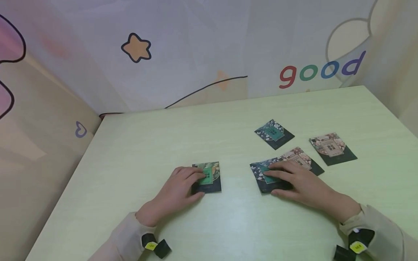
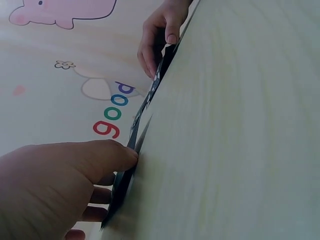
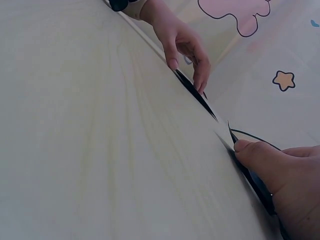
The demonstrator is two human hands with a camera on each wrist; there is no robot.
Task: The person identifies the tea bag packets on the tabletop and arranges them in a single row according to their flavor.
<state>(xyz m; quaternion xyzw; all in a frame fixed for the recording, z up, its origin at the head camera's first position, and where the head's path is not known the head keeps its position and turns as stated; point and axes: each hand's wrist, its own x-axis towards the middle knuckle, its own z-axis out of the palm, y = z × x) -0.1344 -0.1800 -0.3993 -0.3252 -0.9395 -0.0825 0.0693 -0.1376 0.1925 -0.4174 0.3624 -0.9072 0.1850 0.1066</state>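
A small square packet with a green label [image 1: 213, 178] lies left of centre on the table. My left hand [image 1: 177, 186] rests on its left part, fingertips on the label and thumb [image 2: 122, 156] at the near edge. Further right, my right hand [image 1: 302, 185] lies with spread fingers over a dark blue floral packet with a teal label [image 1: 262, 174]. Its thumb [image 3: 250, 150] touches that packet's near edge. A pink floral packet [image 1: 298, 156] adjoins the blue one, partly hidden behind the right hand.
Behind the right hand lie another blue packet with a teal label [image 1: 273, 134] and another pink floral packet [image 1: 332, 148]. The pale green table [image 1: 130, 145] ends at a printed cloth backdrop [image 1: 202, 47] with a star and the word "good".
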